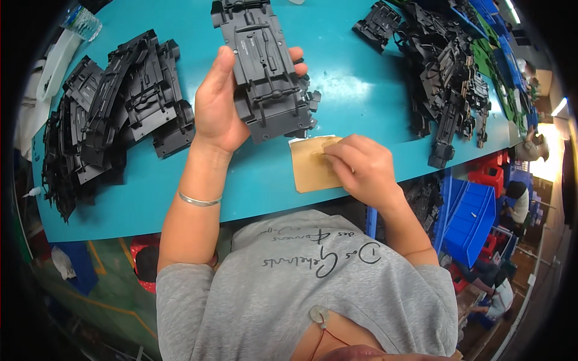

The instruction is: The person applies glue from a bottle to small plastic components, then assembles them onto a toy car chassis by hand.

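Observation:
My left hand (218, 114) is closed around a black plastic toy car chassis (260, 57). Its thumb lies along one side, and fingertips show at the other. The chassis is raised above the teal table, with molded axles and underbody detail facing up. To the right, my right hand (364, 165) is pinched over a tan square sheet (310, 171) lying near the table's front edge. Its fingertips meet at the sheet's upper part, beside a small yellowish patch. Whatever they hold is too small or hidden to make out.
Several similar black chassis (150, 99) are piled on the table's left side. A larger heap of black parts (442, 72) lies at the right. A clear plastic bottle (83, 23) stands far left. Blue bins (469, 222) are beyond the right edge, with people farther off.

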{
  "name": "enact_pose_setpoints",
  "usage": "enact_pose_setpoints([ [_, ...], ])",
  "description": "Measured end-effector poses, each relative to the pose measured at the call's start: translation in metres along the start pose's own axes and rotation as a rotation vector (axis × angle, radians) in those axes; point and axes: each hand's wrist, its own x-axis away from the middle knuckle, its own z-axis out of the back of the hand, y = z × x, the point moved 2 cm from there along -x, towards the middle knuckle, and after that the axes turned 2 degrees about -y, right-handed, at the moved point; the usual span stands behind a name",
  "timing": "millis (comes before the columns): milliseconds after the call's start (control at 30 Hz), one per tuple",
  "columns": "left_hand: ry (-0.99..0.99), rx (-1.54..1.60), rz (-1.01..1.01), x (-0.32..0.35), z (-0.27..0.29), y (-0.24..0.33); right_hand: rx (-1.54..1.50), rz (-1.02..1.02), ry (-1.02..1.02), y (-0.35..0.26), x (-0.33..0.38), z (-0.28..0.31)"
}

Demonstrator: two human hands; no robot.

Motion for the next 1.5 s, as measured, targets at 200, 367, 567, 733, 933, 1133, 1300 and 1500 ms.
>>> enact_pose_setpoints([
  [200, -0.001, -0.018, -0.012, 0.002, 0.000, 0.001, 0.177, 0.000, -0.162, -0.004, 0.003, -0.004],
  [367, 0.055, -0.055, 0.000, 0.003, -0.006, -0.004, -0.042, 0.046, 0.090, -0.016, -0.012, 0.014],
  [567, 0.021, -0.053, 0.016, 0.008, -0.013, -0.020, -0.116, 0.203, 0.432, -0.033, -0.036, 0.000],
  [733, 0.013, -0.220, -0.002, 0.010, -0.014, -0.021, -0.003, 0.206, 0.415, -0.038, -0.039, -0.010],
  [933, 0.001, -0.211, -0.007, 0.008, -0.018, -0.020, 0.000, 0.209, 0.405, -0.037, -0.041, -0.011],
  [1133, 0.006, -0.207, -0.008, 0.009, -0.015, -0.021, 0.012, 0.216, 0.398, -0.036, -0.040, -0.014],
  [1300, 0.002, -0.217, -0.008, 0.010, -0.016, -0.022, 0.036, 0.253, 0.427, -0.033, -0.039, -0.018],
  [1500, -0.008, -0.231, -0.014, 0.010, -0.016, -0.023, 0.049, 0.251, 0.394, -0.033, -0.039, -0.018],
])
